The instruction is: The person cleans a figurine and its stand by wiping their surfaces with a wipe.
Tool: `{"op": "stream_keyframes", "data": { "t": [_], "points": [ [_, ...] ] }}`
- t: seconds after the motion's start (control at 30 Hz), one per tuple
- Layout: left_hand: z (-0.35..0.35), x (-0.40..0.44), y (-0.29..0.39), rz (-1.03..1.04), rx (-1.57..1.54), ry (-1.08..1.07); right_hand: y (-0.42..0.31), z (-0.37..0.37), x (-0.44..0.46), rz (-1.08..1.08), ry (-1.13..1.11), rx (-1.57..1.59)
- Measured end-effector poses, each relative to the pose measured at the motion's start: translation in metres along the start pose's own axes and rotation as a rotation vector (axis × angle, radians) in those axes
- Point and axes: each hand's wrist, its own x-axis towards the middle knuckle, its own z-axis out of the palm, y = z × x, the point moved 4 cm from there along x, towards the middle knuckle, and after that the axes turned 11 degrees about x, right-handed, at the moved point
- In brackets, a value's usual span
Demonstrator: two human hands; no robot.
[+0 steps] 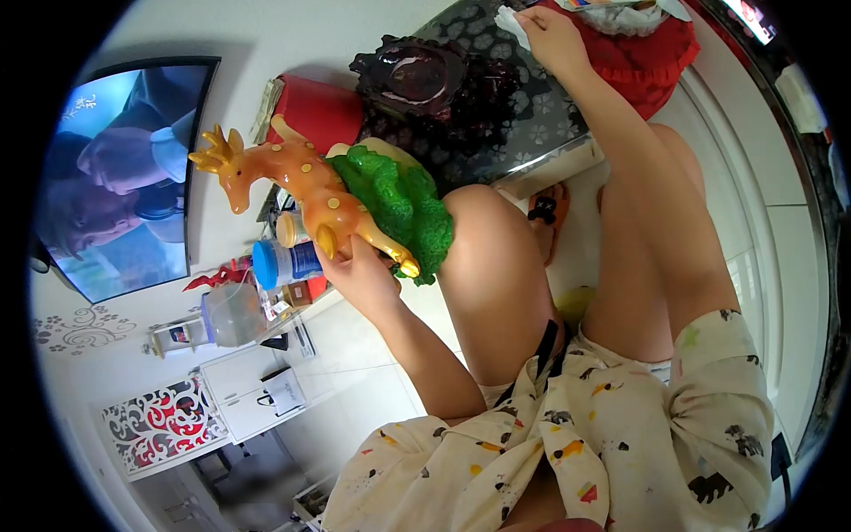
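Gripping the deer figurine [306, 182], the left hand [362, 282] curls while the right hand [557, 43] pinches tissue [511, 26] well apart, progress unclear.

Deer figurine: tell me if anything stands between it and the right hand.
In this view, the dark ornate piece on the patterned table lies between the right hand, holding white tissue, and the deer figurine in the left hand. The figurine seems raised, so the right hand could probably pass over that piece.

White characters [80, 106] on television screen [124, 177], too small to read; blue label [305, 261] on jar [272, 265], illegible.
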Motion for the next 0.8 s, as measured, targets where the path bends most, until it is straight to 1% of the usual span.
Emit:
{"op": "stream_keyframes", "data": {
  "t": [0.07,0.17,0.3,0.4,0.5,0.63,0.73,0.8],
  "points": [
    [0.0,-0.001,0.001,-0.002,0.009,-0.004,0.024,0.008,0.007,0.011,-0.031,-0.084],
    [0.0,-0.003,0.005,0.0,0.013,-0.003,0.038,0.019,0.006,0.019,-0.078,-0.164],
    [-0.002,-0.003,0.003,-0.007,0.016,-0.016,0.041,0.031,0.003,-0.03,-0.191,-0.209],
    [-0.001,-0.003,0.005,0.005,0.0,-0.011,0.04,0.039,-0.004,-0.07,-0.365,-0.22],
    [0.0,-0.002,0.005,0.023,-0.016,-0.009,0.034,0.038,-0.006,-0.156,-0.511,-0.316],
    [0.0,-0.001,0.003,0.027,-0.008,-0.011,0.025,0.038,-0.01,-0.266,-0.529,-0.409],
    [0.0,-0.001,0.003,0.019,-0.006,-0.011,0.011,0.04,-0.019,-0.406,-0.541,-0.625],
    [0.0,-0.002,0.006,0.003,0.018,-0.034,-0.002,0.037,-0.023,-0.438,-0.558,-0.687]
  ]
}}
